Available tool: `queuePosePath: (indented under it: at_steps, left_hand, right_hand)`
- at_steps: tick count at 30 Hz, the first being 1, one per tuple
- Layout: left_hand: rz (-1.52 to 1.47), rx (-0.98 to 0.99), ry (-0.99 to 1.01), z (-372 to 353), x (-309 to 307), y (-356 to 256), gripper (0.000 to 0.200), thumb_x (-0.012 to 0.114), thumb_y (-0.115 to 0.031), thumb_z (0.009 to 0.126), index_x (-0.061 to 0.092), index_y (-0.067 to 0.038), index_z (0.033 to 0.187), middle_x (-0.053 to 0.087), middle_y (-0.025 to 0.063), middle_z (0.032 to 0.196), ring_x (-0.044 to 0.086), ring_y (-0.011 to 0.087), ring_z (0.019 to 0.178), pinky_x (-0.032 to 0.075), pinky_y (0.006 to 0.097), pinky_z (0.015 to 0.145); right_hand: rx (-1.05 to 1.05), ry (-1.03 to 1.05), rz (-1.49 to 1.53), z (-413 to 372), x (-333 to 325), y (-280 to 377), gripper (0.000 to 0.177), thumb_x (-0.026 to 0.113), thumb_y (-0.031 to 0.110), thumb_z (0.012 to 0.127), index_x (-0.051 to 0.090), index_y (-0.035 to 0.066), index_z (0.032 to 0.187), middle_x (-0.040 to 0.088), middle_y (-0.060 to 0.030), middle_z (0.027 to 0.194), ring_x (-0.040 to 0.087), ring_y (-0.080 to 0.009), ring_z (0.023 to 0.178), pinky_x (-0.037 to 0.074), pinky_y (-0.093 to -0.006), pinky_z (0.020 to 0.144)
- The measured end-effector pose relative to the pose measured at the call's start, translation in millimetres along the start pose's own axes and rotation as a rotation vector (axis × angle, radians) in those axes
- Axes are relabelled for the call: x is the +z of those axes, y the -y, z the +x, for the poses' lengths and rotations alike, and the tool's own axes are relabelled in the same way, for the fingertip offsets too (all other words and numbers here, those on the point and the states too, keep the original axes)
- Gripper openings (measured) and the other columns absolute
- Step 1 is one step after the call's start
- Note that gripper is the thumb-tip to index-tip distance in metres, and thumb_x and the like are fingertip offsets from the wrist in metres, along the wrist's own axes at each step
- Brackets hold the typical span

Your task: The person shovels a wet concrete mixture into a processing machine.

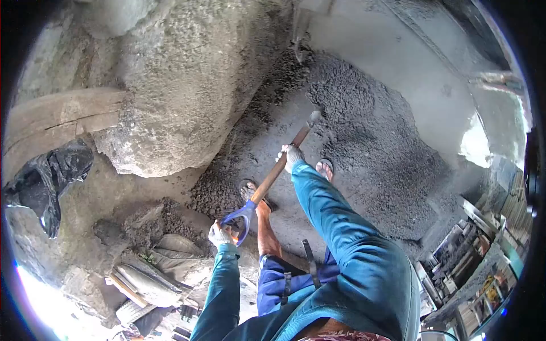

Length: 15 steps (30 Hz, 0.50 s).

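Note:
A shovel [278, 165] with a wooden shaft and a blue D-shaped handle [245, 215] slants across my body. My left hand [222, 233], in a pale glove, is closed round the blue handle. Farther up, my right hand [292, 157], also gloved, grips the wooden shaft. The shovel's metal end [314, 117] points at a heap of dark, lumpy loose material [375, 142]; I cannot make out whether the blade is in the heap. My sandalled feet stand on either side of the shaft.
A large rough block [176, 85] rises at the left, with a wooden beam [68, 125] and black plastic [45, 182] beyond it. Sacks [151, 284] lie at lower left. Stacked boards and clutter [463, 261] are at lower right. A smooth grey surface [392, 51] borders the heap.

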<state>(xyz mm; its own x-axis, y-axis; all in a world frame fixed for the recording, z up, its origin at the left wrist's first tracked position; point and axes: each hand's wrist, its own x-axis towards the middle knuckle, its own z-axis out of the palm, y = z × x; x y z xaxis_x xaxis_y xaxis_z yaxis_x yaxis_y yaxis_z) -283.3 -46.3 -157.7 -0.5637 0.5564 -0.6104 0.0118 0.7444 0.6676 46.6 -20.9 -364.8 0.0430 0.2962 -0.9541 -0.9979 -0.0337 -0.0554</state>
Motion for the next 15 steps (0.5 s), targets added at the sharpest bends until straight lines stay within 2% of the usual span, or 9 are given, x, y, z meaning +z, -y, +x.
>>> queuePosePath:
  at_steps: [4, 5, 7, 9, 10, 11, 13, 14, 15]
  left_hand:
    - [-0.020, -0.102, 0.040, -19, -21, -10, 0.027, 0.061, -0.027, 0.092, 0.050, -0.012, 0.072, 0.048, 0.0033, 0.055, 0.045, 0.0163, 0.044, 0.037, 0.0354, 0.035]
    - [0.010, -0.114, 0.104, -29, -22, -14, 0.028, 0.061, -0.027, 0.092, 0.048, -0.012, 0.072, 0.047, 0.0031, 0.054, 0.043, 0.0162, 0.042, 0.036, 0.0355, 0.034]
    - [0.074, -0.128, 0.270, -42, -23, -21, 0.030, 0.061, -0.028, 0.091, 0.045, -0.013, 0.070, 0.044, 0.0028, 0.051, 0.040, 0.0162, 0.038, 0.034, 0.0359, 0.032]
    - [-0.002, -0.263, 0.412, -71, -6, -29, 0.025, 0.058, -0.026, 0.091, 0.047, -0.015, 0.071, 0.045, 0.0033, 0.051, 0.039, 0.0152, 0.036, 0.032, 0.0327, 0.031]
    - [0.014, -0.276, 0.492, -74, 4, -17, 0.024, 0.058, -0.027, 0.090, 0.048, -0.016, 0.071, 0.044, 0.0031, 0.050, 0.039, 0.0150, 0.037, 0.031, 0.0318, 0.031]
    - [0.037, -0.295, 0.574, -70, 15, -1, 0.022, 0.059, -0.027, 0.089, 0.049, -0.017, 0.072, 0.043, 0.0029, 0.050, 0.040, 0.0148, 0.037, 0.030, 0.0309, 0.031]
    - [0.121, -0.341, 0.855, -102, 49, 8, 0.019, 0.060, -0.029, 0.086, 0.050, -0.018, 0.075, 0.043, 0.0034, 0.050, 0.041, 0.0159, 0.037, 0.030, 0.0315, 0.031]
    - [0.213, -0.428, 0.902, -132, 65, 4, 0.023, 0.064, -0.034, 0.085, 0.050, -0.016, 0.079, 0.044, 0.0049, 0.052, 0.042, 0.0183, 0.036, 0.032, 0.0335, 0.030]
    - [0.308, -0.512, 0.954, -166, 82, -4, 0.030, 0.067, -0.039, 0.085, 0.050, -0.015, 0.083, 0.045, 0.0064, 0.054, 0.042, 0.0208, 0.036, 0.034, 0.0354, 0.030]
  right_hand:
    - [-0.092, -0.067, 0.097, -67, -39, 3, 0.006, 0.059, 0.015, 0.091, 0.053, 0.014, 0.090, 0.053, -0.0017, 0.075, 0.052, -0.0219, 0.061, 0.047, -0.0452, 0.060]
    - [-0.133, 0.029, 0.175, -79, -61, 4, 0.006, 0.060, 0.015, 0.090, 0.054, 0.014, 0.091, 0.054, -0.0020, 0.076, 0.054, -0.0225, 0.061, 0.047, -0.0431, 0.059]
    - [-0.253, -0.146, 0.191, -175, -60, 35, 0.008, 0.063, 0.012, 0.089, 0.055, 0.012, 0.089, 0.056, -0.0013, 0.075, 0.055, -0.0229, 0.059, 0.050, -0.0418, 0.056]
    - [-0.260, -0.183, 0.160, -211, -108, 61, 0.008, 0.065, 0.008, 0.086, 0.057, 0.011, 0.088, 0.056, -0.0021, 0.073, 0.056, -0.0227, 0.058, 0.050, -0.0380, 0.053]
    - [-0.435, -0.374, 0.199, -243, -123, 75, 0.013, 0.067, 0.003, 0.082, 0.059, 0.012, 0.087, 0.057, -0.0027, 0.072, 0.057, -0.0218, 0.056, 0.048, -0.0376, 0.049]
    - [-0.572, -0.206, 0.307, -243, -174, 80, 0.017, 0.067, -0.001, 0.079, 0.060, 0.012, 0.088, 0.056, -0.0023, 0.072, 0.058, -0.0217, 0.054, 0.048, -0.0401, 0.045]
    - [-0.722, -0.276, 0.439, -315, -214, 114, 0.015, 0.063, -0.001, 0.078, 0.058, 0.011, 0.087, 0.055, -0.0027, 0.070, 0.057, -0.0222, 0.054, 0.051, -0.0421, 0.045]
    - [-0.815, -0.340, 0.454, -384, -208, 135, 0.013, 0.061, 0.001, 0.078, 0.056, 0.012, 0.083, 0.054, -0.0036, 0.068, 0.057, -0.0222, 0.054, 0.051, -0.0422, 0.046]
    - [-1.003, -0.390, 0.339, -407, -248, 151, 0.010, 0.061, 0.005, 0.081, 0.054, 0.011, 0.080, 0.053, -0.0048, 0.064, 0.058, -0.0242, 0.054, 0.051, -0.0433, 0.049]
